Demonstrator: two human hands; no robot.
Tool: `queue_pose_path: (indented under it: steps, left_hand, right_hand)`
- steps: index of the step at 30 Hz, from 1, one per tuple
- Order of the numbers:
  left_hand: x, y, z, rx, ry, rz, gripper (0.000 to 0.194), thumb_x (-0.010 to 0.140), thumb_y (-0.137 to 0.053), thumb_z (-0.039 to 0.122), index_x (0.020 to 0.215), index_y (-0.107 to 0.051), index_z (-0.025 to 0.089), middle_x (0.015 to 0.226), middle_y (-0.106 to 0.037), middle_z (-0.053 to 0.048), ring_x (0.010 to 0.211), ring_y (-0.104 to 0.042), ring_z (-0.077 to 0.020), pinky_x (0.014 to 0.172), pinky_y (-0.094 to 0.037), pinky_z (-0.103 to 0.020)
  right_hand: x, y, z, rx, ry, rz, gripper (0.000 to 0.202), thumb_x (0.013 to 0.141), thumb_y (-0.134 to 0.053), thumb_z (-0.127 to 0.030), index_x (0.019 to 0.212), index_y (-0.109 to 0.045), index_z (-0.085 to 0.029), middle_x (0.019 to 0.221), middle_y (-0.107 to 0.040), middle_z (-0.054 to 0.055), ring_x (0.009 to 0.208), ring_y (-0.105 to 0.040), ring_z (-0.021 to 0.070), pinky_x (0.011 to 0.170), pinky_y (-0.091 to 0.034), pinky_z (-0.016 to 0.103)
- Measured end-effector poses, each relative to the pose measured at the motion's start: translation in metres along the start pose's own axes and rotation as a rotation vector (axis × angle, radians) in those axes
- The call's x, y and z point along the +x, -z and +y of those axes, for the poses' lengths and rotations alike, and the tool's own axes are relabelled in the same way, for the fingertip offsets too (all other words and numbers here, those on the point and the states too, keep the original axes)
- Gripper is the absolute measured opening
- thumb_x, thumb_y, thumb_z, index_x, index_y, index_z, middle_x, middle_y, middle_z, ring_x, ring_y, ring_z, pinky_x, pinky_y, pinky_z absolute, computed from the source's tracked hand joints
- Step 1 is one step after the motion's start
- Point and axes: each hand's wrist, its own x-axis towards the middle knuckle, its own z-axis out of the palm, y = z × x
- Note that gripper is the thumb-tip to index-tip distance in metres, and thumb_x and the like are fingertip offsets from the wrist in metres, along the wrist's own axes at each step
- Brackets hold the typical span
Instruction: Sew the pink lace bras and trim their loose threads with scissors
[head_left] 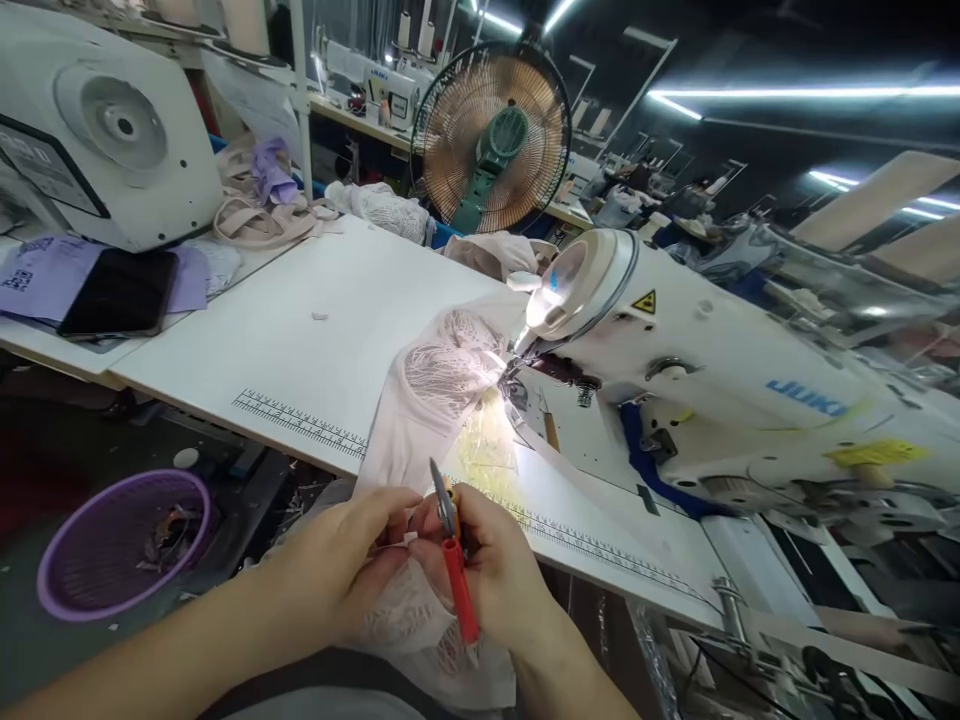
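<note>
A pale pink lace bra (446, 375) runs from under the needle area of a white sewing machine (675, 330) down over the table's front edge to my lap. My left hand (356, 555) is closed, pinching the lace edge, where a small white piece shows between the fingers. My right hand (502, 565) is closed too, its fingertips meeting the left ones at the same edge. Thread snips (459, 590) with a red handle lie in the right hand, their blades pointing up and away from me. Part of the fabric is hidden behind the hands.
A white table (300, 310) with printed rulers bears the machine. At left are a phone (120, 290), purple paper (45, 275) and another machine (120, 130). A purple basket (56, 570) with scraps stands on the floor. A fan (491, 140) stands behind the table.
</note>
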Motion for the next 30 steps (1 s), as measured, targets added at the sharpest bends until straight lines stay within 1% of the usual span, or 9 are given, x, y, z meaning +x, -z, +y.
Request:
queue_pose_path:
  steps: [3, 6, 8, 12, 17, 20, 23, 26, 30]
  left_hand:
    - [-0.001, 0.005, -0.001, -0.117, 0.141, -0.05, 0.013, 0.087, -0.045, 0.027, 0.095, -0.054, 0.021, 0.081, -0.061, 0.0, 0.07, -0.059, -0.0154, 0.061, -0.049, -0.024]
    - [-0.002, 0.005, -0.003, -0.183, 0.216, -0.136, 0.022, 0.087, -0.046, 0.036, 0.083, -0.058, 0.018, 0.078, -0.059, -0.001, 0.069, -0.056, -0.0156, 0.059, -0.046, -0.024]
    - [-0.002, 0.002, -0.004, -0.193, 0.174, -0.134, 0.03, 0.089, -0.042, 0.037, 0.075, -0.06, 0.017, 0.071, -0.054, 0.0, 0.064, -0.053, -0.0142, 0.058, -0.043, -0.023]
    - [0.001, -0.007, -0.006, -0.156, 0.103, -0.019, 0.038, 0.089, -0.039, 0.031, 0.057, -0.053, 0.016, 0.056, -0.039, 0.004, 0.052, -0.043, -0.0107, 0.051, -0.034, -0.022]
    - [0.0, -0.015, -0.015, 0.009, 0.012, 0.038, 0.039, 0.093, -0.038, 0.028, 0.058, -0.052, 0.017, 0.056, -0.042, 0.004, 0.051, -0.044, -0.0099, 0.049, -0.032, -0.021]
    - [0.0, -0.016, -0.017, 0.083, -0.008, 0.017, 0.039, 0.094, -0.039, 0.029, 0.058, -0.05, 0.017, 0.055, -0.041, 0.004, 0.05, -0.043, -0.0101, 0.05, -0.03, -0.023]
    - [0.002, -0.015, -0.015, -0.006, 0.116, -0.065, 0.039, 0.091, -0.038, 0.034, 0.055, -0.044, 0.018, 0.056, -0.042, 0.003, 0.053, -0.043, -0.0117, 0.052, -0.031, -0.024]
    - [0.007, -0.013, -0.01, -0.297, 0.306, -0.135, 0.038, 0.083, -0.044, 0.04, 0.052, -0.034, 0.02, 0.054, -0.035, 0.005, 0.05, -0.036, -0.0106, 0.049, -0.027, -0.024]
    - [0.011, -0.013, -0.006, -0.599, 0.459, -0.166, 0.039, 0.075, -0.051, 0.047, 0.05, -0.035, 0.021, 0.049, -0.03, 0.007, 0.048, -0.026, -0.0088, 0.046, -0.02, -0.025]
  right_hand:
    - [0.002, -0.003, 0.007, 0.041, 0.042, -0.002, 0.025, 0.076, -0.067, -0.032, 0.072, -0.044, -0.022, 0.068, -0.051, -0.002, 0.059, -0.045, 0.013, 0.053, -0.039, 0.025]
    - [0.002, -0.004, 0.01, 0.093, 0.088, -0.001, 0.024, 0.075, -0.068, -0.03, 0.073, -0.045, -0.022, 0.07, -0.052, -0.001, 0.061, -0.048, 0.0139, 0.056, -0.042, 0.026]
    - [0.002, -0.005, 0.009, 0.136, 0.114, -0.008, 0.023, 0.073, -0.069, -0.025, 0.074, -0.046, -0.022, 0.07, -0.052, -0.001, 0.061, -0.048, 0.0135, 0.055, -0.041, 0.026]
    - [0.003, -0.006, 0.006, 0.166, 0.124, -0.033, 0.018, 0.072, -0.066, -0.019, 0.076, -0.049, -0.022, 0.067, -0.048, -0.003, 0.054, -0.043, 0.0116, 0.049, -0.038, 0.024]
    - [0.008, -0.001, 0.007, 0.087, 0.051, -0.036, 0.019, 0.075, -0.066, -0.023, 0.075, -0.048, -0.022, 0.071, -0.054, -0.001, 0.065, -0.054, 0.0158, 0.059, -0.045, 0.028]
    - [0.01, 0.004, 0.009, 0.075, 0.006, -0.076, 0.018, 0.077, -0.065, -0.024, 0.076, -0.047, -0.022, 0.075, -0.059, 0.001, 0.066, -0.055, 0.0161, 0.062, -0.046, 0.029]
    - [0.01, 0.006, 0.009, 0.063, 0.008, -0.066, 0.018, 0.076, -0.067, -0.023, 0.075, -0.048, -0.022, 0.073, -0.059, 0.0, 0.062, -0.052, 0.0147, 0.059, -0.044, 0.028]
    - [0.009, 0.004, 0.009, 0.088, 0.028, -0.07, 0.019, 0.076, -0.067, -0.022, 0.076, -0.048, -0.022, 0.071, -0.055, -0.001, 0.06, -0.05, 0.0138, 0.057, -0.043, 0.027]
    - [0.007, -0.001, 0.01, 0.094, 0.012, -0.048, 0.021, 0.079, -0.066, -0.025, 0.075, -0.045, -0.023, 0.068, -0.052, -0.003, 0.059, -0.048, 0.0132, 0.056, -0.042, 0.026]
